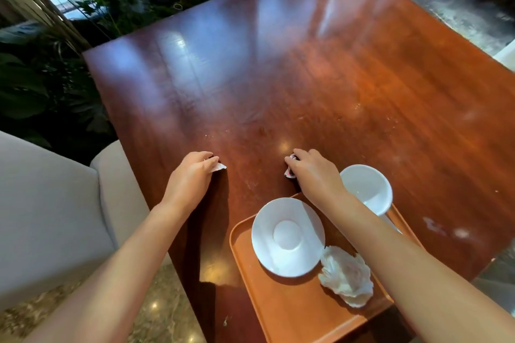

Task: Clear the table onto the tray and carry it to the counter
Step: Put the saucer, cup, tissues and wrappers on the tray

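Note:
An orange tray (281,306) lies at the near right of the brown wooden table (278,78). On the tray sit a white saucer (288,237), a white cup (366,188) and a crumpled white napkin (347,276). My left hand (192,175) rests on the table left of the tray, fingers closed on a small white paper scrap (218,166). Just beyond the tray's far edge, my right hand (315,172) pinches a small pink-and-white wrapper (289,168) against the tabletop. Most of each piece is hidden under my fingers.
A beige sofa arm (111,184) stands close to the table's left edge. Green plants (50,86) fill the far left. Speckled stone floor (156,303) shows below the table. Small crumbs (356,108) dot the wood at mid right.

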Demonstrator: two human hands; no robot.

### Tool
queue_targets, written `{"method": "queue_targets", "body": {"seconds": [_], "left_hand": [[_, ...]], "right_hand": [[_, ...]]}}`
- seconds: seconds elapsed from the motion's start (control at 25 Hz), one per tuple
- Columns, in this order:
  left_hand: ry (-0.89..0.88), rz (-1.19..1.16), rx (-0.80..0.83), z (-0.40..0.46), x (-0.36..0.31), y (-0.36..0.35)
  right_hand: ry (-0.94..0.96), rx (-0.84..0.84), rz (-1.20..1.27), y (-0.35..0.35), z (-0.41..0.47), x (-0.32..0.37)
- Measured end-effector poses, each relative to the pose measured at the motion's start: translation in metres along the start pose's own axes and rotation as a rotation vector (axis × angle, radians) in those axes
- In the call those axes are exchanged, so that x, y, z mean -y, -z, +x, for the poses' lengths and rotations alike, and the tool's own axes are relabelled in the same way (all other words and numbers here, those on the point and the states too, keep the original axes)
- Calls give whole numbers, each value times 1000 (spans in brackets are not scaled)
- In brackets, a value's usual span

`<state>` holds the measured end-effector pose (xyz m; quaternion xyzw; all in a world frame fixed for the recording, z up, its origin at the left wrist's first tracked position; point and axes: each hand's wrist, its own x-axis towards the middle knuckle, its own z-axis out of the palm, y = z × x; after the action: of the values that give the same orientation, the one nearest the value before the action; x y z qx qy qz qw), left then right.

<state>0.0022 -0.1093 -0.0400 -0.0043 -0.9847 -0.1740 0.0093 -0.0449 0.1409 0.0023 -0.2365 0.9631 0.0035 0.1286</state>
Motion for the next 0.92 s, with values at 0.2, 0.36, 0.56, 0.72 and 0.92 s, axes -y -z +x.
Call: {"method": "queue_targets", "body": {"seconds": [0.2, 0.36, 0.56, 0.72, 0.92], "left_hand": [[-143, -63, -86, -47, -56, 11], [-162, -105, -84, -119, -112, 6], [-96, -136, -63, -194, -163, -17], [-5, -142, -34, -219, -178, -33], [-8, -101, -42, -227, -184, -50]], "right_hand": [[50, -237, 166, 18, -49, 6], [262, -310, 179, 10, -121, 9], [411, -231, 148, -29, -187, 7], [454, -253, 95, -55, -207, 4], [489, -276, -2, -71, -217, 1]]}}
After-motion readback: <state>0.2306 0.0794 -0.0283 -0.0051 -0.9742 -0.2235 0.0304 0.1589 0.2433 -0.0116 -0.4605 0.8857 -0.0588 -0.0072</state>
